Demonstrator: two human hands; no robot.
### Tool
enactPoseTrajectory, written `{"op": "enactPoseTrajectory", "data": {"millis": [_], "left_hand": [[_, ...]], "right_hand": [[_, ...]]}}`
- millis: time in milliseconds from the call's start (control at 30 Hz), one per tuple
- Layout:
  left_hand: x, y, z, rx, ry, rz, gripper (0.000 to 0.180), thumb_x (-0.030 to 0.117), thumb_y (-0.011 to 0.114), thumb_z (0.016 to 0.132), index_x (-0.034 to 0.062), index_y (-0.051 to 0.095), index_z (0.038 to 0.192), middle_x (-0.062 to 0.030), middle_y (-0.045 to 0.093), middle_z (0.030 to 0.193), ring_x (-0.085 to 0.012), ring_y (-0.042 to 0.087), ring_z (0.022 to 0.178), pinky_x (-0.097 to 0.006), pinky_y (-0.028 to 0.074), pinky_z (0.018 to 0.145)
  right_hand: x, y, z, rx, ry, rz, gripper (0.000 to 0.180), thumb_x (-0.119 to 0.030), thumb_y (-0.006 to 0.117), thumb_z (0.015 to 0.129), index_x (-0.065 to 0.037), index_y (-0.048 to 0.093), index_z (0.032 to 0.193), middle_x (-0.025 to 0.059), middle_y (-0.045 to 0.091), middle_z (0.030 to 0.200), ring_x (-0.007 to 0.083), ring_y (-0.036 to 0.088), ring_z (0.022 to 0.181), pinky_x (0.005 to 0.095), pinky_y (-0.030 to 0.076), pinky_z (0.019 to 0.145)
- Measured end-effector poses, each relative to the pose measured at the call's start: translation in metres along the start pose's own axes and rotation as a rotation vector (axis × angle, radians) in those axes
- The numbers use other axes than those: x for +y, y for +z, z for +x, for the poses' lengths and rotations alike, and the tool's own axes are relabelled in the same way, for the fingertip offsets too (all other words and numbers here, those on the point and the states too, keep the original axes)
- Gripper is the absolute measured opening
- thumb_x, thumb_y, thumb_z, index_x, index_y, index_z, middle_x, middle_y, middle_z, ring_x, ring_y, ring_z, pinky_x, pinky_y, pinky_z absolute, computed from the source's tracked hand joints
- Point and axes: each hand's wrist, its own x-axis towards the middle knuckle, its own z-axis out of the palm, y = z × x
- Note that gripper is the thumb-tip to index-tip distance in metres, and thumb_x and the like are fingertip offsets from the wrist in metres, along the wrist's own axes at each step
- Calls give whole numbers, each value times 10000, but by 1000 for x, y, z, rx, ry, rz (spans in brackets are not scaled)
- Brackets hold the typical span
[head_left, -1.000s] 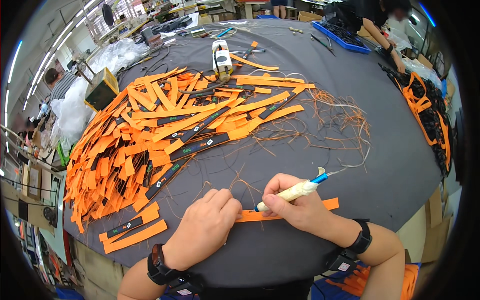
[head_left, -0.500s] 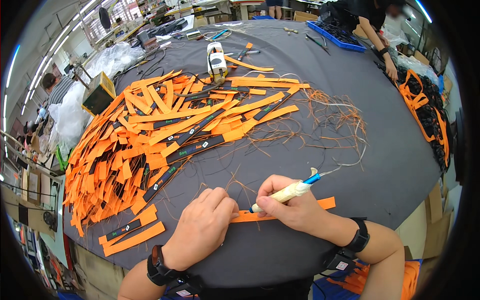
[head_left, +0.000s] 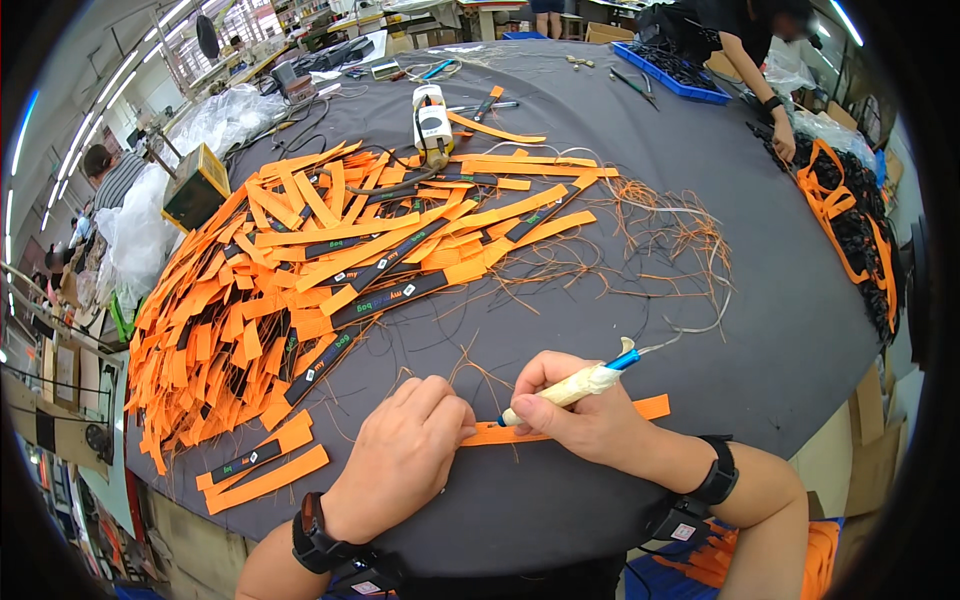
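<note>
An orange webbing strap (head_left: 654, 407) lies across the near part of the dark-covered table. My left hand (head_left: 408, 442) rests over its left end, with thumb and forefinger closed on it. In a pen grip, my right hand (head_left: 590, 425) holds a pen-shaped tool (head_left: 574, 386) wrapped in cream tape, with a blue rear end and a thin cord. The tool's dark tip touches or nearly touches the strap, just right of my left fingertips. Loose thread ends show by the strap. My hands cover much of it.
A large pile of orange straps (head_left: 240, 320) with black labels fills the left. Loose threads (head_left: 670, 225) lie beyond my hands. A white corded device (head_left: 432, 122) stands behind the pile. At far right, a person's hand (head_left: 783, 143) is near black-and-orange straps (head_left: 840, 215) and a blue tray (head_left: 690, 88).
</note>
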Motion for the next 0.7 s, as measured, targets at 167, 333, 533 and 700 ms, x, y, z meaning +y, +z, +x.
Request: {"op": "enactPoseTrajectory", "data": {"millis": [167,333,533,700], "left_hand": [[-2,2,1,3,-3,-1,151,12,700,776,37,569,846,-98,526,850,-295,544,806,-375,478,749],[-2,1,1,15,21,0,150,17,699,776,38,566,841,-96,522,847,-290,532,796,-368,467,715],[-2,0,1,28,24,-1,142,24,697,782,41,566,834,-89,517,841,-280,520,783,-360,459,695],[-2,2,2,32,21,-14,140,28,698,786,41,567,835,-86,519,842,-275,520,781,-359,459,694]], "right_hand": [[-3,-1,-1,31,89,85,155,-171,662,941,-38,602,888,-16,631,763,33,548,676,203,425,579],[-1,-3,-2,-26,45,41,146,-166,664,936,-42,603,887,-15,634,760,34,552,678,206,429,582],[0,-2,-1,-34,43,34,149,-168,663,936,-42,602,886,-18,625,753,34,542,670,210,422,577],[1,-3,-1,-26,38,11,148,-167,664,934,-42,603,885,-20,619,745,32,536,664,209,415,571]]}}
